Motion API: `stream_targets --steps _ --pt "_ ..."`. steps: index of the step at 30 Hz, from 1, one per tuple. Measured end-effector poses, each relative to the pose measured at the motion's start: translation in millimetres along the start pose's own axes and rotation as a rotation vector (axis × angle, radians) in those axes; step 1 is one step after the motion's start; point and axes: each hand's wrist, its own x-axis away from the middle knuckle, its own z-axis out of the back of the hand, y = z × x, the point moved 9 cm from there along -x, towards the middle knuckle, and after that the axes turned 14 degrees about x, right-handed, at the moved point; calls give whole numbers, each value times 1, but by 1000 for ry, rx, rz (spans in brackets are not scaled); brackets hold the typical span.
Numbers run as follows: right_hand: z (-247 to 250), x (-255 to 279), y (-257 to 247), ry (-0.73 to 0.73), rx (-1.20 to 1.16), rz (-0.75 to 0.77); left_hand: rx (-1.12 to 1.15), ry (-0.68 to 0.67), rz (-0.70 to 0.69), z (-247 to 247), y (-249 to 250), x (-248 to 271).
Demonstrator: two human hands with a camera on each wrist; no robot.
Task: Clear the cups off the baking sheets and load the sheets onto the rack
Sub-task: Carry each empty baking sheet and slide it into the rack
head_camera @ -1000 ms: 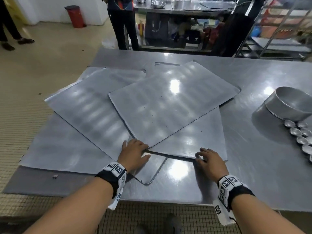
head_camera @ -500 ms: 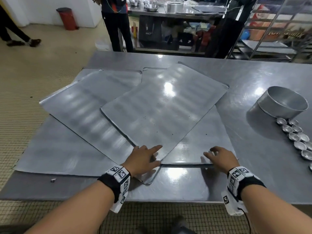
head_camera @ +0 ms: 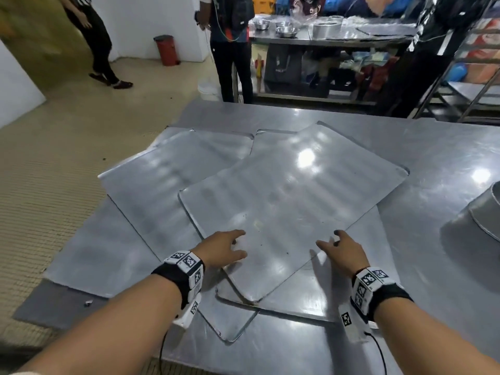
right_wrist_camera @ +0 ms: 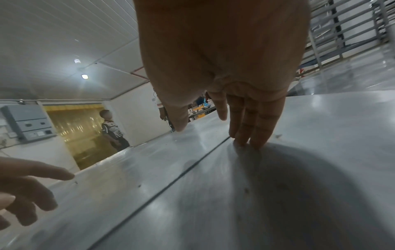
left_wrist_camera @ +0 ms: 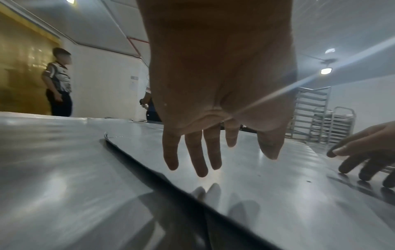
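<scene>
Several flat metal baking sheets lie overlapped on the steel table [head_camera: 433, 163]. The top sheet [head_camera: 292, 209] is turned at an angle, with one corner towards me. My left hand [head_camera: 232, 247] is open over its near left edge, fingers [left_wrist_camera: 196, 152] straight and just above the metal. My right hand [head_camera: 331, 243] is open at its near right edge, and its fingertips [right_wrist_camera: 248, 137] touch the sheet below, right along that edge. Neither hand holds anything. No cups are in view.
A round metal pan [head_camera: 481, 212] stands on the table's right side. Tall tray racks [left_wrist_camera: 310, 115] stand beyond the table to the right. People stand at the far side, near another worktable [head_camera: 324, 36] with bowls. A red bin [head_camera: 166, 50] is by the wall.
Both hands have moved forward from the near edge of the pile to the top sheet's two near edges. The fingers have spread. The head view has tilted up.
</scene>
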Motion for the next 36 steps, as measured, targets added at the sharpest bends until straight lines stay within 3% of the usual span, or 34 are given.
stream_targets --steps 8,13,30,36 --pt "16 -73 9 -14 -29 -75 4 91 158 47 18 -61" --pt "18 -97 14 18 38 -136 5 144 184 72 8 -93" --pt "7 -74 11 143 28 -370 -225 166 140 140 -44 -238" --pt "0 -66 9 166 -88 -471 -251 236 169 156 -41 -253"
